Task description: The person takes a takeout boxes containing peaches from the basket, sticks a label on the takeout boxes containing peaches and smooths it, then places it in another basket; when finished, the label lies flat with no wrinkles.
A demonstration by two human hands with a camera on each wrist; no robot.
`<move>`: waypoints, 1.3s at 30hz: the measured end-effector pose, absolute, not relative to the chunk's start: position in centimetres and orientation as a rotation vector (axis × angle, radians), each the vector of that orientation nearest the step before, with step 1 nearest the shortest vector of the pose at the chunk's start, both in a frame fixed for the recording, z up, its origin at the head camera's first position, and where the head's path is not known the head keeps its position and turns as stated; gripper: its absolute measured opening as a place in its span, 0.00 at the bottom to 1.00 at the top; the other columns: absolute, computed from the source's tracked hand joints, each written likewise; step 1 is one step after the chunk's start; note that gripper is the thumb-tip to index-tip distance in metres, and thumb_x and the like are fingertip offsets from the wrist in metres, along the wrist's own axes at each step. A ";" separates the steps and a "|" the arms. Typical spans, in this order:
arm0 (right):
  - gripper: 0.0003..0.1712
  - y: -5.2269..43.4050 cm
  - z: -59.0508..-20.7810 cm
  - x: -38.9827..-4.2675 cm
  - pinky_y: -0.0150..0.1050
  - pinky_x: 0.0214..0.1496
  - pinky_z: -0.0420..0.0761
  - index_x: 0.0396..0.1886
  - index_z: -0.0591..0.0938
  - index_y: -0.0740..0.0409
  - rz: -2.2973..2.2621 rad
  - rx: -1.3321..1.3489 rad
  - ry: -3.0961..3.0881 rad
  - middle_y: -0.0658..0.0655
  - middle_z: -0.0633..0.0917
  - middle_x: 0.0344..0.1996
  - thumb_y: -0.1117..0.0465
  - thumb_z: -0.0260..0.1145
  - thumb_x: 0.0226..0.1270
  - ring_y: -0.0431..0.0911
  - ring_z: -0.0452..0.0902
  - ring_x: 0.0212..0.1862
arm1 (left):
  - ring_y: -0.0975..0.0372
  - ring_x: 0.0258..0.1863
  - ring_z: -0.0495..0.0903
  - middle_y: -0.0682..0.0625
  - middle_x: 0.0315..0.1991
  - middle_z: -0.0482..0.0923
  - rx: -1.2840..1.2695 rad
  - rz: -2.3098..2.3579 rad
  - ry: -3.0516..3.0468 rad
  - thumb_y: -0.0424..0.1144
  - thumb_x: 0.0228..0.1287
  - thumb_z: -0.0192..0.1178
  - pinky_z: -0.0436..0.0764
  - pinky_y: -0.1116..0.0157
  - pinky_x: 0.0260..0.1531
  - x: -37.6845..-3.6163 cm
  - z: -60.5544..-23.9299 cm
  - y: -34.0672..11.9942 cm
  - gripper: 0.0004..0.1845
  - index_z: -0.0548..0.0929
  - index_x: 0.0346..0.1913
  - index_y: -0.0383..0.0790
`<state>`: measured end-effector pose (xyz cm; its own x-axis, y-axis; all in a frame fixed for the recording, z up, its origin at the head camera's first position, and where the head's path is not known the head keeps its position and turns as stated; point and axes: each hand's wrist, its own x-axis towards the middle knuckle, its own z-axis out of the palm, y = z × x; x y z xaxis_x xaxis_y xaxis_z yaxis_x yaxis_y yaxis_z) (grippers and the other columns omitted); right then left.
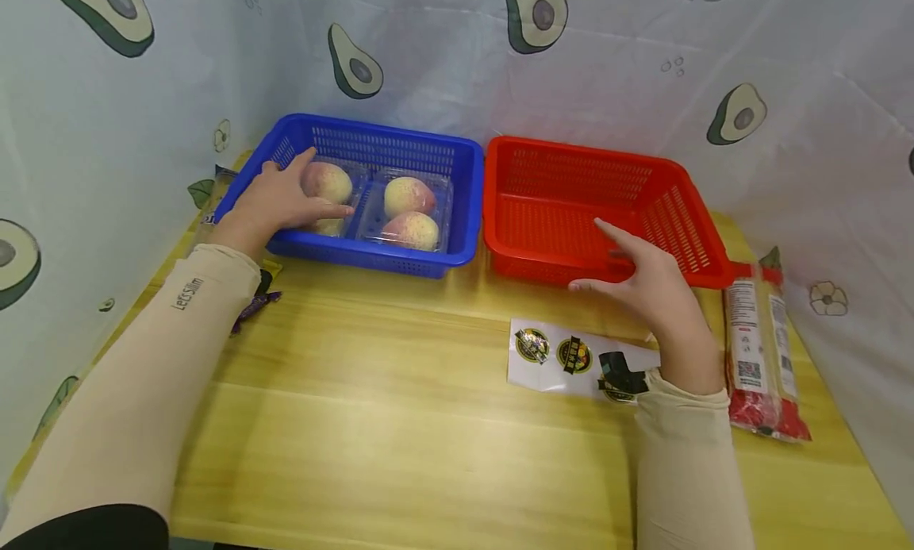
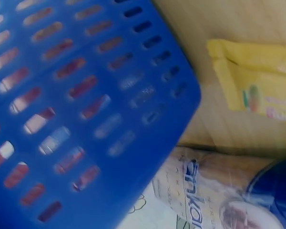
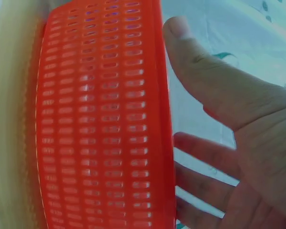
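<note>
My left hand (image 1: 274, 197), fingers and thumb spread, reaches into the blue basket (image 1: 360, 254) over a clear plastic box with peaches (image 1: 326, 182). Whether it touches that box I cannot tell. Beside it in the same basket lies a second clear box with two peaches (image 1: 408, 197). My right hand (image 1: 646, 288) hovers at the front edge of the red basket (image 1: 550, 209), thumb and fingers apart with nothing between them. In the right wrist view its thumb (image 3: 200, 62) is near the basket's rim. The left wrist view shows the blue basket's slotted side (image 2: 86, 95), but not the hand.
A sticker sheet (image 1: 550, 379) lies before the red basket. To the right is a red-and-clear package (image 1: 760, 359). Left of the blue basket stand a printed bag (image 2: 181, 186) and a yellow packet (image 2: 257, 76); a purple-wrapped item (image 1: 253, 308) lies nearby. A patterned curtain (image 1: 428, 50) closes off the back.
</note>
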<state>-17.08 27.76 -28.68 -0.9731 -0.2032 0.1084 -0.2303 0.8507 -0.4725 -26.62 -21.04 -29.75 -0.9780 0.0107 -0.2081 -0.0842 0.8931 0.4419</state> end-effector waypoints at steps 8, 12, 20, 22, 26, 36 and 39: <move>0.52 28.2 -29.0 -16.8 0.66 0.60 0.72 0.78 0.66 0.48 0.781 0.352 -2.984 0.68 0.75 0.65 0.49 0.80 0.56 0.64 0.72 0.60 | 0.29 0.72 0.24 0.30 0.78 0.29 -0.121 0.667 2.691 0.75 0.47 0.67 0.32 0.30 0.66 -27.3 -29.0 -20.2 0.77 0.25 0.79 0.39; 0.49 28.1 -29.1 -16.9 0.67 0.62 0.69 0.77 0.68 0.49 0.786 0.356 -3.012 0.69 0.74 0.65 0.50 0.80 0.57 0.65 0.68 0.63 | 0.29 0.72 0.25 0.29 0.78 0.32 -0.148 0.655 2.640 0.76 0.45 0.67 0.31 0.32 0.67 -27.6 -29.0 -20.1 0.79 0.25 0.78 0.36; 0.35 27.9 -29.5 -16.8 0.67 0.65 0.65 0.68 0.78 0.54 0.845 0.404 -3.009 0.65 0.75 0.67 0.51 0.76 0.63 0.65 0.65 0.68 | 0.35 0.76 0.29 0.29 0.78 0.32 -0.060 0.720 2.768 0.71 0.47 0.70 0.47 0.29 0.66 -27.2 -29.0 -21.5 0.71 0.37 0.82 0.46; 0.29 28.0 -29.5 -16.7 0.67 0.65 0.66 0.65 0.81 0.55 0.852 0.410 -3.006 0.65 0.77 0.64 0.52 0.73 0.66 0.64 0.67 0.67 | 0.35 0.76 0.32 0.29 0.78 0.33 0.000 0.723 2.793 0.68 0.52 0.70 0.48 0.29 0.65 -27.1 -28.7 -21.9 0.66 0.39 0.82 0.47; 0.21 28.2 -29.6 -16.6 0.66 0.64 0.67 0.61 0.84 0.55 0.833 0.414 -2.996 0.65 0.80 0.60 0.57 0.69 0.71 0.63 0.70 0.64 | 0.32 0.73 0.45 0.27 0.76 0.39 0.096 0.752 2.829 0.61 0.59 0.67 0.54 0.31 0.65 -27.0 -28.3 -22.0 0.58 0.41 0.83 0.50; 0.19 28.8 -29.8 -16.8 0.65 0.63 0.69 0.61 0.84 0.55 0.840 0.428 -2.968 0.64 0.81 0.59 0.60 0.68 0.72 0.62 0.72 0.62 | 0.43 0.59 0.57 0.37 0.64 0.53 0.074 0.962 3.073 0.44 0.63 0.67 0.67 0.45 0.54 -26.4 -25.9 -20.6 0.49 0.51 0.81 0.60; 0.19 28.8 -29.5 -16.8 0.65 0.63 0.69 0.61 0.84 0.56 0.845 0.409 -2.975 0.64 0.81 0.59 0.61 0.68 0.72 0.62 0.71 0.63 | 0.49 0.57 0.59 0.40 0.62 0.55 0.139 1.091 3.086 0.45 0.62 0.70 0.66 0.50 0.53 -25.5 -23.8 -19.6 0.48 0.54 0.80 0.65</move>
<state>-16.76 28.85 -29.54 -0.9654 -0.2441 0.0920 -0.2560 0.8187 -0.5140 -25.54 -19.56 -23.77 -0.9875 0.0350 0.1539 0.1239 0.7757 0.6188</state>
